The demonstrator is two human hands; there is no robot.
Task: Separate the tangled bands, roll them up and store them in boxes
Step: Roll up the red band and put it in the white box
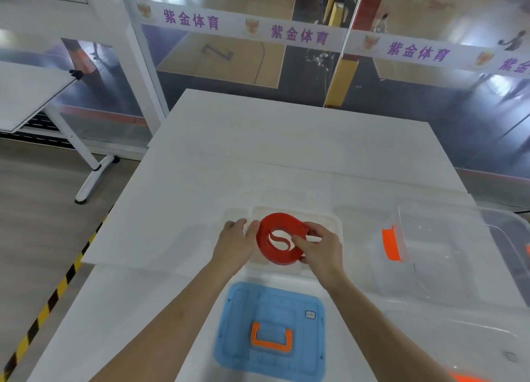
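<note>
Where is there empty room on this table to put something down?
Bare: the far half of the white table beyond the small clear box, and the near-left strip beside the blue lid. Crowded: the middle, where the left hand and right hand meet at the red band, and the right side, filled by the big clear bin.

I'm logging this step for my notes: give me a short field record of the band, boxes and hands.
band: red band, coiled, at the mouth of the small clear box
left hand: fingers against the coil's left edge
right hand: pinches the coil's right side
lid: blue lid, off, lying nearer the person
other: large clear bin to the right, open
</note>
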